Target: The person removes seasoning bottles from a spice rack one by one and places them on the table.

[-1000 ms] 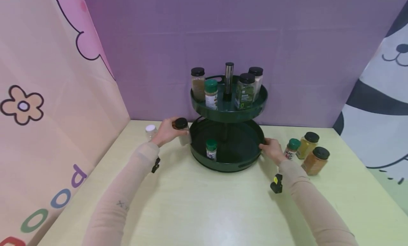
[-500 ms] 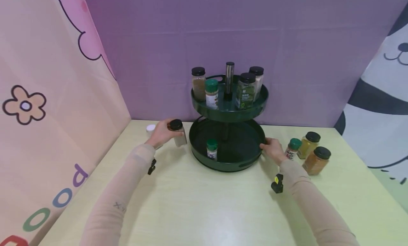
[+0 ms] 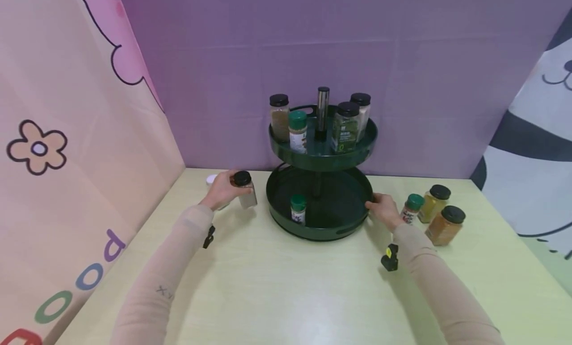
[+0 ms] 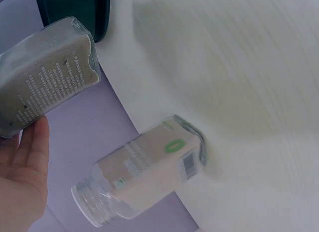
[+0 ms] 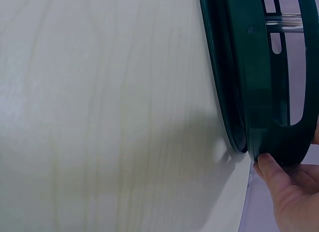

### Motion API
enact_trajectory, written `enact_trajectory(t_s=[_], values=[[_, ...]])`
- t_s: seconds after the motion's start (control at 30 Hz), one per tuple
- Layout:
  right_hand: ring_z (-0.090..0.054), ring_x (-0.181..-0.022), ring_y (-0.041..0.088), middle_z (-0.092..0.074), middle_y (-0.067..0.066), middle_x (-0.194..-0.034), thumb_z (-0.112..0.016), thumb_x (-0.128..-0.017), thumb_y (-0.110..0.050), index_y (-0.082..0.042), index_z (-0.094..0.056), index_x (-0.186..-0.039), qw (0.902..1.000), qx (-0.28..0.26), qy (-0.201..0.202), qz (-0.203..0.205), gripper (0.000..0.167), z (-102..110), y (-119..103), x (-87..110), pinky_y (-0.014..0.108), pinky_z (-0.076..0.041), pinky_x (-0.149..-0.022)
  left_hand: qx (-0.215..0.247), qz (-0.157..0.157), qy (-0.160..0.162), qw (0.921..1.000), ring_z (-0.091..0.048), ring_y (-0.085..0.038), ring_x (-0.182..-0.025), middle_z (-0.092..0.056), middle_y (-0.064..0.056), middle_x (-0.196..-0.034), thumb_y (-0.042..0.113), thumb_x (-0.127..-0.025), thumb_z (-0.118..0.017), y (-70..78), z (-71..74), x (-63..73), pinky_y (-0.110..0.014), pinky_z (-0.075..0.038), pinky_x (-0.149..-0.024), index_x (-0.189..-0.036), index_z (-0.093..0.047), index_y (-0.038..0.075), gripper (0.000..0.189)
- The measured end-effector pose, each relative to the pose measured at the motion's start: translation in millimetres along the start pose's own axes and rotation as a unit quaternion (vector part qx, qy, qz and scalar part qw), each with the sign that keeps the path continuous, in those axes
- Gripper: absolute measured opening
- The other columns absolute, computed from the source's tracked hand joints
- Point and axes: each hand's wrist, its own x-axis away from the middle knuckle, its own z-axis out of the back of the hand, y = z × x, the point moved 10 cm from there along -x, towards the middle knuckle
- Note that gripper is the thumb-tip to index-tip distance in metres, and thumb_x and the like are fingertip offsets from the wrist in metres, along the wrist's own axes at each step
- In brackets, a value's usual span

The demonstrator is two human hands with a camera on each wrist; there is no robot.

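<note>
My left hand holds a clear spice jar with a black lid, to the left of a dark green two-tier rack. Printed text covers the jar's side in the left wrist view. Just behind this hand stands a white-capped spice jar, mostly hidden in the head view. At the rack's right side, my right hand grips the rim of the lower tray, thumb and fingers on either side of it. A small green-capped bottle stands in that tray at the front left.
On the upper tier stand several jars, among them a brown one, a green-capped one and a green-labelled one. Right of my right hand are a green-capped bottle, a yellow jar and an orange jar.
My left hand has drawn the jar leftward and slightly down, away from the lower tray's edge. The right hand has kept its place on the rim.
</note>
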Motion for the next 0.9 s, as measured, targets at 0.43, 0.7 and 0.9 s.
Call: enact_trajectory(t_s=[0.43, 0.7, 0.9], values=[[-0.038, -0.125, 0.042, -0.037, 0.034, -0.134, -0.042, -0.094, -0.010, 0.016, -0.030, -0.134, 0.9999, -0.005, -0.013, -0.003, 0.049, 0.1, 0.4, -0.2, 0.048, -0.035, -0.103, -0.013, 0.013, -0.003, 0.9998, -0.059, -0.031, -0.102, -0.060, -0.020, -0.116, 0.020, -0.075, -0.074, -13.6, 3.6, 4.7, -0.041, -0.047, -0.091, -0.124, -0.049, -0.002, 0.059], [-0.045, -0.121, 0.040, -0.042, 0.032, -0.131, -0.049, -0.091, -0.015, 0.014, -0.036, -0.132, 0.9998, -0.017, -0.011, 0.002, 0.052, 0.7, 5.8, -4.9, 0.045, -0.042, -0.098, -0.017, 0.019, -0.010, 0.9996, -0.058, -0.032, -0.103, -0.059, -0.021, -0.117, 0.021, -0.075, -0.075, -19.6, 4.6, 7.5, -0.042, -0.046, -0.092, -0.124, -0.048, -0.003, 0.061], [-0.041, -0.124, 0.041, -0.040, 0.032, -0.133, -0.045, -0.092, -0.011, 0.014, -0.033, -0.133, 0.9998, -0.018, -0.009, -0.006, 0.049, 0.5, 3.6, -1.8, 0.047, -0.037, -0.102, -0.026, 0.023, -0.009, 0.9994, -0.058, -0.032, -0.102, -0.059, -0.021, -0.115, 0.022, -0.074, -0.075, -26.0, 5.8, 9.1, -0.042, -0.047, -0.091, -0.123, -0.049, -0.003, 0.060]])
